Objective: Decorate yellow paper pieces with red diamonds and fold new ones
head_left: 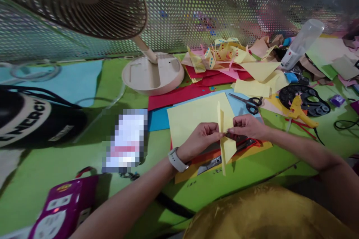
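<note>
Both my hands pinch a folded piece of yellow paper (229, 150), which I hold edge-on above the work surface. My left hand (206, 134), with a white watch on the wrist, grips its left side. From the right, the fingertips of my right hand (246, 126) close on the paper near its middle. Under it lie a flat yellow sheet (190, 115), orange paper (185, 175) and scissors with red handles (210, 165), partly hidden by the paper. Just beyond my right hand rest dark-handled scissors (246, 101).
A fan (153, 78) stands at the back left, near a phone (126, 138) and a black bottle (42, 119). Cut paper scraps (224, 59) pile up behind. A yellow glue gun (301, 114), a black palette (286, 95) and a clear bottle (304, 43) are at right.
</note>
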{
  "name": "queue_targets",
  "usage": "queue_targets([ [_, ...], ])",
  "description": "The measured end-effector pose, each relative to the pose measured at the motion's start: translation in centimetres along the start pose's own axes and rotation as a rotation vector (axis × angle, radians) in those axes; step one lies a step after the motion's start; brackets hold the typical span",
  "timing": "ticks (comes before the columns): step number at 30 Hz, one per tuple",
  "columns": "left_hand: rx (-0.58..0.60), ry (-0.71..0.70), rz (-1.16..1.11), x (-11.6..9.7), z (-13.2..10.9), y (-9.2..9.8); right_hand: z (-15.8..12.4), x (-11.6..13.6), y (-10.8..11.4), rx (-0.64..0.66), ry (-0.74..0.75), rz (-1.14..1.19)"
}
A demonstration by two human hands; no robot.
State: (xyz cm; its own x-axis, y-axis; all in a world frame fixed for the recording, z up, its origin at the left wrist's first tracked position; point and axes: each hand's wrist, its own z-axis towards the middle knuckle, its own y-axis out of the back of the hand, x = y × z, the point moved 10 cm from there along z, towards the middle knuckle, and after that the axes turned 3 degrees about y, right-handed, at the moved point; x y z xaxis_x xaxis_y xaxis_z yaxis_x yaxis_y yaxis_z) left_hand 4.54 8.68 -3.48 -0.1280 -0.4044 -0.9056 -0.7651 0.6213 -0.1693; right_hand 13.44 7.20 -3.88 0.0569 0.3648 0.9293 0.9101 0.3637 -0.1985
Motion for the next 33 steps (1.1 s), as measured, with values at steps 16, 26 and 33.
queue_targets([
  [16,-0.003,-0.070,0.029,-0.8,0.1,0.2,-0.6,1.4,0.1,0.130,-0.018,-0.190],
  [26,0.014,-0.065,-0.014,-0.6,0.2,0.0,-0.6,2.3,1.2,-0.015,0.077,-0.216],
  [33,-0.031,-0.111,-0.021,-1.1,0.1,0.2,-1.1,0.1,-0.1,0.040,-0.128,-0.163],
])
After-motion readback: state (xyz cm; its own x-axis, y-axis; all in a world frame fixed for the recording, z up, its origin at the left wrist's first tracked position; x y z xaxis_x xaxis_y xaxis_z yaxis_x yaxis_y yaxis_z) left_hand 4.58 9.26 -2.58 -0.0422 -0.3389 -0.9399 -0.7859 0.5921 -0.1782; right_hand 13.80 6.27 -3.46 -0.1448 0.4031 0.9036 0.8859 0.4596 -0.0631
